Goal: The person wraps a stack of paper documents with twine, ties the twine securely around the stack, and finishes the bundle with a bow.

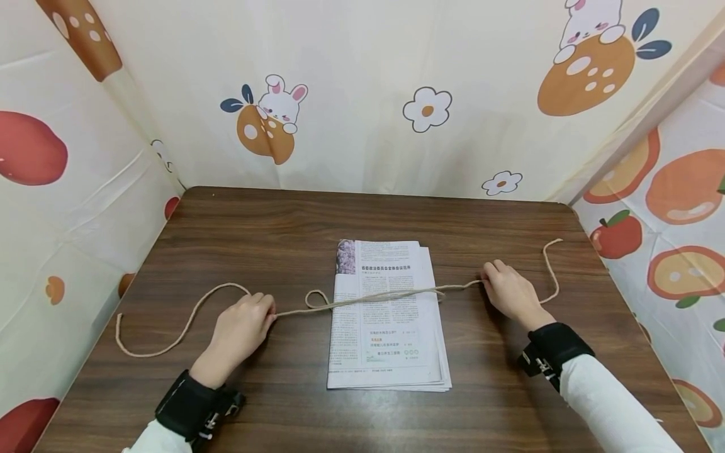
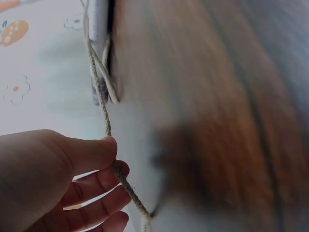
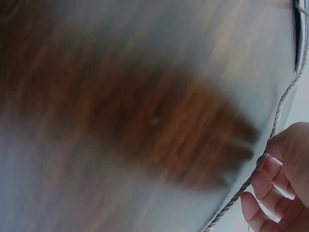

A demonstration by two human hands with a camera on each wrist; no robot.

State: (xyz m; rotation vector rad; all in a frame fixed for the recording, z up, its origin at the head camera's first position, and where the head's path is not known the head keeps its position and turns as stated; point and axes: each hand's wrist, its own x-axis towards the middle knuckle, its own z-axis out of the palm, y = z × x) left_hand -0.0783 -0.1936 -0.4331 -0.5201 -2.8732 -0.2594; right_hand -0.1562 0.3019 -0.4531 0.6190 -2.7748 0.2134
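A thin beige rope (image 1: pixel 362 299) stretches across a folded newspaper (image 1: pixel 391 340) in the middle of the table, with a small loop at the paper's left edge. On the left, my left hand (image 1: pixel 243 324) pinches the rope between thumb and fingertips, as the left wrist view shows; a loose tail curves away to the left. My right hand (image 1: pixel 510 289) pinches the rope to the right of the paper, and another tail curls beyond it toward the back right. In the right wrist view the rope (image 3: pixel 285 99) runs from the newspaper down to the thumb and fingers.
The dark wooden table (image 1: pixel 272 220) has its back edge against a printed curtain (image 1: pixel 351 126) with rabbits and flowers. More printed sheeting (image 1: pixel 674 277) with fruit hangs along the right side, and similar sheeting lines the left.
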